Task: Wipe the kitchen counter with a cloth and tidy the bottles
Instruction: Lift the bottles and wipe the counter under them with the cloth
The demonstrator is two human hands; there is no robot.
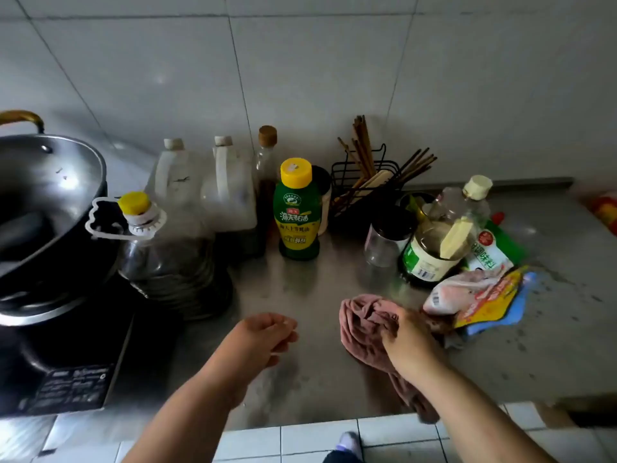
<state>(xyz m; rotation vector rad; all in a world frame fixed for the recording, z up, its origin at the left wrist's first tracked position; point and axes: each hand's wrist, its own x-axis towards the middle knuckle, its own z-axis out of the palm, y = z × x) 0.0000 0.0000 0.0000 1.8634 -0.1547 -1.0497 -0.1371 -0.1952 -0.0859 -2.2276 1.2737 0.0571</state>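
My right hand (405,342) grips a bunched pink cloth (362,324) resting on the steel counter (314,289). My left hand (267,332) hovers over the counter to the left of the cloth, fingers loosely curled, holding nothing. Behind stands a green sauce bottle with a yellow cap (296,208). Left of it are a dark glass bottle with a cork (266,182), two white jugs (200,185) and a large oil bottle with a yellow cap (157,248). To the right, a clear jar (384,238), a tilted green-labelled bottle (430,252) and a clear bottle (474,202) crowd together.
A wok (40,202) sits on a black induction hob (70,372) at the left. A black wire rack with chopsticks (364,175) stands against the tiled wall. Seasoning packets (477,292) lie right of the cloth. The counter's front edge drops to a tiled floor.
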